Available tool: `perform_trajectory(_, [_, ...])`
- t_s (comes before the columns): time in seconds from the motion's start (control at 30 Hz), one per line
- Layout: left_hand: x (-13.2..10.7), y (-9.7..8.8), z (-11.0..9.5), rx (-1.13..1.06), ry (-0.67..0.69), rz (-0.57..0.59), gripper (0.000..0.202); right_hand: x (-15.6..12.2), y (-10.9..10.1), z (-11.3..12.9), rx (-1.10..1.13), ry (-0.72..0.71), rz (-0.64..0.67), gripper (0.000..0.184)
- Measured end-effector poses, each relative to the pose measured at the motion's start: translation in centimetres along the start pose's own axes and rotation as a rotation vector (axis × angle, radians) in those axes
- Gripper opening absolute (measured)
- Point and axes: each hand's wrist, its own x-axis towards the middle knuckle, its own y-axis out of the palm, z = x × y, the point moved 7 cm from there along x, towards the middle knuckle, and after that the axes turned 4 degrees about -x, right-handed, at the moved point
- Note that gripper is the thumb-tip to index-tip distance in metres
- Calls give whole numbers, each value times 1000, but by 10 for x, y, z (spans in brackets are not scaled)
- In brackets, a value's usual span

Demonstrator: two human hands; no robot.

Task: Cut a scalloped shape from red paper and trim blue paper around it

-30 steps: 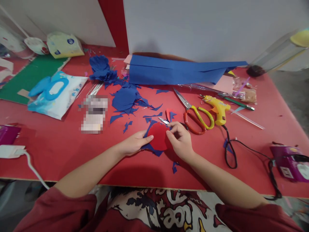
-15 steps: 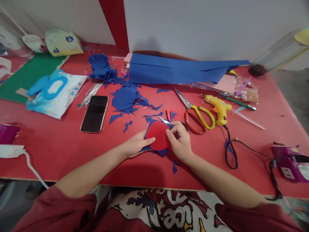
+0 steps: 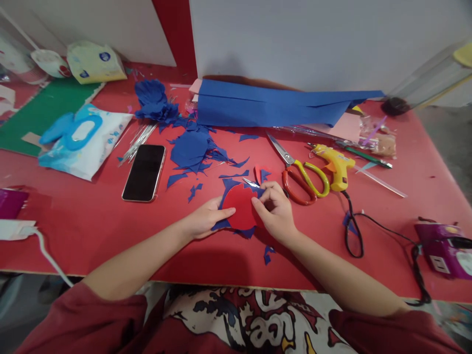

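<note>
A round red paper piece (image 3: 239, 209) with a scalloped upper right edge lies over blue paper (image 3: 248, 232), whose ragged edges stick out around it. My left hand (image 3: 206, 218) grips both at the left, thumb flat on the red face and fingers hidden beneath. At the right edge my right hand (image 3: 276, 209) is closed, thumb and bent fingers pinching the paper. Just beyond that hand show the blade tips of small scissors (image 3: 251, 183); the hand hides most of them. Blue scraps (image 3: 194, 191) and a red scrap (image 3: 258, 174) lie close by.
Large scissors (image 3: 300, 179) and a yellow glue gun (image 3: 336, 164) with a looped black cord lie right. A phone (image 3: 144, 173), cut blue paper (image 3: 190, 147), wires (image 3: 138, 142) and a wipes pack (image 3: 86, 142) lie left. Folded blue paper (image 3: 265, 105) stretches across the back.
Both hands and the paper stay nearly in place. The fingers of my right hand have shifted slightly at the paper's edge, and the view has moved a little.
</note>
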Motion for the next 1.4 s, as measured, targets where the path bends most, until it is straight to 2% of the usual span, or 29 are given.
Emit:
perform_trajectory(0.23, [1, -3, 2, 70, -63, 43, 36, 6, 2, 1, -32, -75, 113, 21])
perform_trajectory(0.4, [1, -1, 3, 112, -91, 86, 37, 6, 4, 3, -28, -103, 136, 22])
perform_trajectory(0.67, [1, -1, 1, 109, -83, 56, 40, 6, 4, 4, -29, -80, 142, 23])
perform_trajectory(0.8, [2, -4, -1, 147, -56, 29, 37, 5, 6, -1, -15, -34, 157, 23])
perform_trajectory(1.03, [1, -7, -9, 120, 16, -55, 33, 8, 7, -12, 139, 105, 183, 15])
perform_trajectory(1.4, [1, -7, -7, -69, -23, -108, 25, 4, 2, -16, 215, 173, 79, 23])
